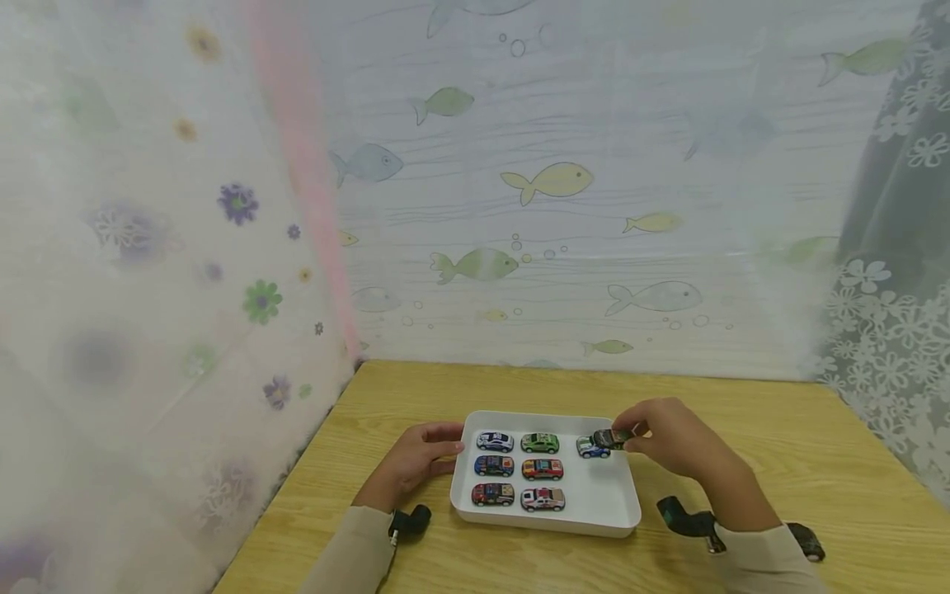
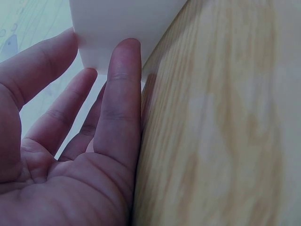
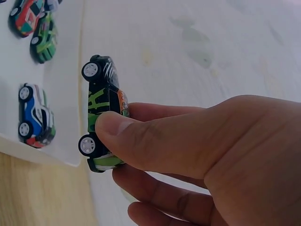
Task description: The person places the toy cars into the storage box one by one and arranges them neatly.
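Observation:
My right hand (image 1: 671, 437) pinches a black and green toy car (image 3: 101, 99) between thumb and fingers. In the right wrist view the car is tipped on end, its wheels facing left. It is held over the right part of a white tray (image 1: 594, 503), partly covering a blue and white toy car (image 1: 590, 449) in the head view. My left hand (image 1: 416, 458) is at the tray's left side, its fingers (image 2: 123, 89) fairly straight and their tips touching the outer wall.
Two columns of toy cars stand in the tray's left half, among them a green car (image 1: 539, 443) and a red and yellow car (image 1: 543, 469). A dark toy car (image 1: 806, 541) lies on the wooden table (image 1: 416, 384) by my right sleeve. Patterned curtains (image 1: 557, 247) hang behind.

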Demonstrator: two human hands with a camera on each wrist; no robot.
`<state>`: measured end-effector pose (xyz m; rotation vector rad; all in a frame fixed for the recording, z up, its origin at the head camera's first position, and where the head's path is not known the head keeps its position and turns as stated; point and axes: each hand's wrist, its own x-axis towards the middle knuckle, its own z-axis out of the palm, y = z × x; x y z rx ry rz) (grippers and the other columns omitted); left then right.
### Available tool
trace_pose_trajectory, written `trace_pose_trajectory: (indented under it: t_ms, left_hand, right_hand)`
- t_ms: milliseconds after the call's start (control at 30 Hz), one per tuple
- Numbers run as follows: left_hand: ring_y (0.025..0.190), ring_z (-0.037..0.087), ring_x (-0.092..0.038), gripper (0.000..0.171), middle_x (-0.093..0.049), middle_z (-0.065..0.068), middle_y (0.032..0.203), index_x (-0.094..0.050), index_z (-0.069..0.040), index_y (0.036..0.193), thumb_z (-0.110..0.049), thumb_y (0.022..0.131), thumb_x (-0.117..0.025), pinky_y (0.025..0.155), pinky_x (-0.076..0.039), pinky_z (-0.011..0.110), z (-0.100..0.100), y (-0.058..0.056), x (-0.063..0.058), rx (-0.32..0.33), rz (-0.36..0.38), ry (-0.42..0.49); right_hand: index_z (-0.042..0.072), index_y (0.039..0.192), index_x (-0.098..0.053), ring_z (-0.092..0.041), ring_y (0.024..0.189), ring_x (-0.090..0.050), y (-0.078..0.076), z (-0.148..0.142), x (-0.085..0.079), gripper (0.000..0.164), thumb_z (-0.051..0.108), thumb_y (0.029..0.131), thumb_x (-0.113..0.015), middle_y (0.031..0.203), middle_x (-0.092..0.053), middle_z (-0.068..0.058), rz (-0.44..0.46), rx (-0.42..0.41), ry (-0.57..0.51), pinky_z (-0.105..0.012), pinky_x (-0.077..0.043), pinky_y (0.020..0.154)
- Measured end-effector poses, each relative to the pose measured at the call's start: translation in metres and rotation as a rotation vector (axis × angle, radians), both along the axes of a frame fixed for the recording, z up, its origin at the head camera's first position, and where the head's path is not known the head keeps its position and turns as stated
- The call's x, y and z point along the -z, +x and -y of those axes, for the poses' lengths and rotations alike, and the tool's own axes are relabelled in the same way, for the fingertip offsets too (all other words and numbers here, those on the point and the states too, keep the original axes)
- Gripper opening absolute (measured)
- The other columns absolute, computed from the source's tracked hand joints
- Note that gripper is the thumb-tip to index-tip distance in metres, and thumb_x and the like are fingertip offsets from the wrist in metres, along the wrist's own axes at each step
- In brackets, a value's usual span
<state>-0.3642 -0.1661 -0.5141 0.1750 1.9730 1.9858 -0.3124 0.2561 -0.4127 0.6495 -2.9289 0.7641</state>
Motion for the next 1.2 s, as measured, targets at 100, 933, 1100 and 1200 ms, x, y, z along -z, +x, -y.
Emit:
trace_pose_trajectory:
  t_ms: [100,933,1100,1200]
  left_hand:
    - [0.118,0.024,-0.068,0.052,-0.061,0.018,0.142,-0.058,-0.001,0.144,-0.016,0.096,-0.075,0.096,-0.061,0.039,-0.001,0.0,0.0,0.001,0.005,0.005]
    - [0.122,0.025,-0.067,0.05,-0.061,0.018,0.142,-0.058,-0.001,0.143,-0.015,0.097,-0.074,0.097,-0.06,0.039,-0.001,0.002,0.0,0.011,0.006,-0.003]
    - [0.121,0.025,-0.067,0.053,-0.06,0.018,0.143,-0.057,-0.001,0.144,-0.017,0.096,-0.075,0.097,-0.06,0.039,0.0,0.0,-0.001,0.016,0.002,0.001]
    - [0.12,0.025,-0.067,0.053,-0.06,0.019,0.143,-0.057,0.0,0.144,-0.017,0.096,-0.075,0.097,-0.06,0.039,0.0,0.0,-0.001,0.017,-0.004,0.001]
  right_hand:
    - [0.014,0.107,-0.08,-0.016,0.092,-0.069,0.0,0.003,0.001,0.024,0.004,0.086,-0.081,0.102,-0.077,0.004,0.012,-0.013,0.0,-0.039,-0.061,0.079]
    - [0.015,0.095,-0.08,-0.015,0.088,-0.066,-0.007,0.023,0.025,0.02,0.0,0.082,-0.083,0.095,-0.074,0.006,0.024,-0.075,0.015,-0.03,-0.058,0.074]
    - [0.019,0.089,-0.08,-0.015,0.088,-0.065,-0.01,0.027,0.029,0.022,0.0,0.081,-0.084,0.093,-0.074,0.008,0.04,-0.05,0.029,-0.034,-0.058,0.076]
    - [0.02,0.087,-0.08,-0.016,0.088,-0.066,-0.01,0.029,0.03,0.023,-0.001,0.08,-0.085,0.092,-0.074,0.008,0.039,-0.033,0.046,-0.035,-0.057,0.075]
